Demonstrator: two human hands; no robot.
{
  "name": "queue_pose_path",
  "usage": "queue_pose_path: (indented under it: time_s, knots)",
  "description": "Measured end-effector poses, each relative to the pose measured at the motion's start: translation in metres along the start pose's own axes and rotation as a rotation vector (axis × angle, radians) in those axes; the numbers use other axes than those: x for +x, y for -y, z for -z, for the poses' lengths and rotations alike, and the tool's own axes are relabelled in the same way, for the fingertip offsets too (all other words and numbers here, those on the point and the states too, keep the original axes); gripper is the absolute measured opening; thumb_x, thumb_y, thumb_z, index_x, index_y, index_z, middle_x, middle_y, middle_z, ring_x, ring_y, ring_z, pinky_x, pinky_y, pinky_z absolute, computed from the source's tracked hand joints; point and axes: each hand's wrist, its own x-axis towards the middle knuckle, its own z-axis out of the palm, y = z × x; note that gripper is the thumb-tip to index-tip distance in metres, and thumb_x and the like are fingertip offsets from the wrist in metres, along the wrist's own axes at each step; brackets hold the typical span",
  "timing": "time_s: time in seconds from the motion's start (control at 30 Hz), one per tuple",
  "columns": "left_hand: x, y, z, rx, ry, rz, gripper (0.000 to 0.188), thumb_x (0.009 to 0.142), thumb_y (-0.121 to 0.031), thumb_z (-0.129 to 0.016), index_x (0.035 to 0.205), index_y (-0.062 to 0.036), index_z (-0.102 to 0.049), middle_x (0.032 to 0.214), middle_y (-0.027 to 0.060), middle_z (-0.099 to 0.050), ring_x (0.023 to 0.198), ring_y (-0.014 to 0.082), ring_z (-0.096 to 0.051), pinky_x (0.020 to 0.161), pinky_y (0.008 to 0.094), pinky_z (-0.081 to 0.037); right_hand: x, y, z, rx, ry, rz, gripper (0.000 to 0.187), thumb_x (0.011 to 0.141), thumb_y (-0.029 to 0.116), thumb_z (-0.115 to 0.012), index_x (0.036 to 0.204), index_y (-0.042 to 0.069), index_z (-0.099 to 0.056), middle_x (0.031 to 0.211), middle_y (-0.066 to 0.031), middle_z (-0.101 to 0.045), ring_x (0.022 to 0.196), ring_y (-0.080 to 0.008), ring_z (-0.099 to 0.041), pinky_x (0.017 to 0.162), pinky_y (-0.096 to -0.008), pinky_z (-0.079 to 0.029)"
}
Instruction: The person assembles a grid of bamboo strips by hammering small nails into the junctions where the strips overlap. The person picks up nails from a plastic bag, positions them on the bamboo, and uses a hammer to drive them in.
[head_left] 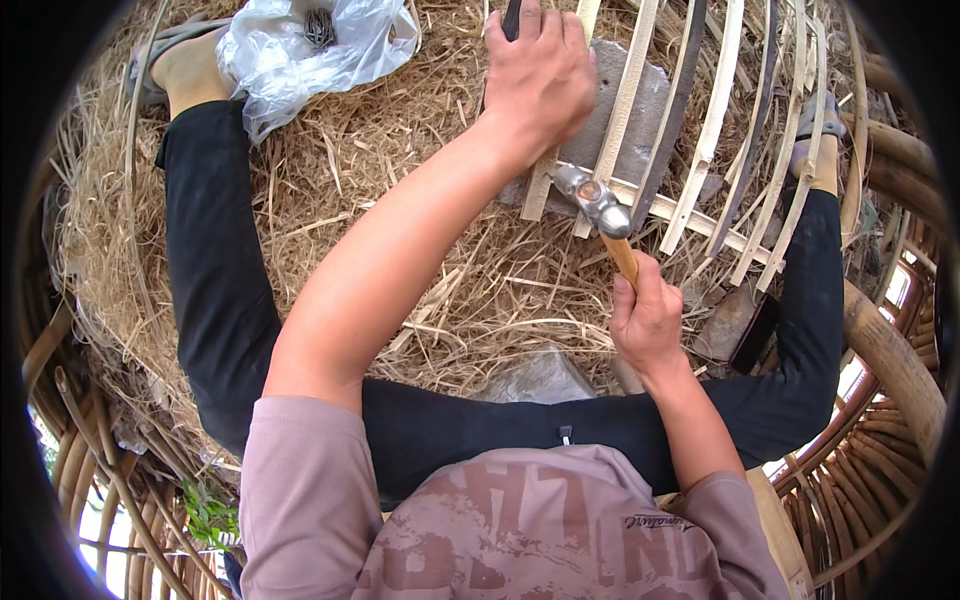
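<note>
My right hand (648,315) is closed round the wooden handle of a hammer. The silver head of the hammer (592,200) hangs over the near ends of the leftmost slats, beside a thin crosswise strip (700,222). Whether it touches them I cannot tell. My left hand (540,80) reaches far forward, with a dark strip (512,18) pinched between thumb and fingers. A pale slat (538,195) runs beneath that hand. Several pale and dark slats (715,125) lie side by side to the right, crossing the thin strip. Under them sits a flat grey stone (610,110).
Dry shavings (330,240) cover the ground between my legs. At the far left, a clear plastic bag (300,55) holds a clump of nails (319,28). A dark flat object (755,335) leans by my right knee. Bamboo frames (895,400) stand at both sides.
</note>
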Motion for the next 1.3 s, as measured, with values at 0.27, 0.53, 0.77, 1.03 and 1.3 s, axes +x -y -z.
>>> queue_pose_path:
  time_s: [0.27, 0.53, 0.77, 1.03, 1.3]
  knots:
    - [0.005, -0.001, -0.002, 0.023, 0.054, 0.042, 0.025, 0.094, -0.011, -0.035, 0.100, 0.0024, -0.056, 0.124, 0.0321, -0.055, 0.141, 0.0477, -0.035, 0.110, 0.0642, -0.031, -0.002, 0.000, 0.004, 0.038, 0.004, -0.007, 0.018, 0.096, 0.009, -0.062, 0.110, -0.001, -0.057, 0.071, -0.0170, -0.063, 0.055, -0.0330, -0.065, 0.049, -0.0402, -0.051]
    - [0.005, -0.003, 0.002, -0.025, 0.057, 0.042, 0.026, 0.093, -0.010, -0.036, 0.102, 0.0034, -0.056, 0.122, 0.0312, -0.057, 0.142, 0.0479, -0.035, 0.109, 0.0667, -0.031, -0.005, -0.003, -0.003, -0.016, 0.044, -0.006, 0.023, 0.093, 0.008, -0.066, 0.111, -0.003, -0.057, 0.074, -0.0170, -0.064, 0.056, -0.0327, -0.066, 0.050, -0.0403, -0.052]
    - [0.003, -0.001, 0.002, -0.055, 0.073, 0.068, 0.027, 0.093, -0.010, -0.036, 0.104, 0.0043, -0.056, 0.121, 0.0305, -0.058, 0.142, 0.0469, -0.035, 0.109, 0.0682, -0.030, -0.003, 0.001, -0.004, -0.147, 0.028, 0.108, 0.026, 0.092, 0.009, -0.067, 0.112, -0.004, -0.057, 0.079, -0.0167, -0.066, 0.059, -0.0327, -0.067, 0.050, -0.0389, -0.053]
    - [0.006, -0.001, 0.000, -0.055, 0.057, 0.080, 0.029, 0.094, -0.012, -0.035, 0.103, 0.0051, -0.057, 0.124, 0.0320, -0.056, 0.143, 0.0462, -0.034, 0.112, 0.0700, -0.026, -0.014, 0.003, 0.007, 0.002, -0.114, 0.112, 0.020, 0.096, 0.007, -0.059, 0.113, -0.003, -0.058, 0.069, -0.0158, -0.064, 0.057, -0.0256, -0.069, 0.052, -0.0364, -0.053]
    - [0.001, 0.000, -0.002, -0.002, 0.016, 0.052, 0.029, 0.093, -0.013, -0.040, 0.107, 0.0060, -0.058, 0.126, 0.0326, -0.055, 0.140, 0.0468, -0.036, 0.110, 0.0692, -0.027, 0.008, 0.011, 0.006, 0.040, -0.012, -0.123, 0.012, 0.098, 0.006, -0.057, 0.109, 0.000, -0.057, 0.068, -0.0186, -0.060, 0.058, -0.0363, -0.065, 0.051, -0.0425, -0.047]
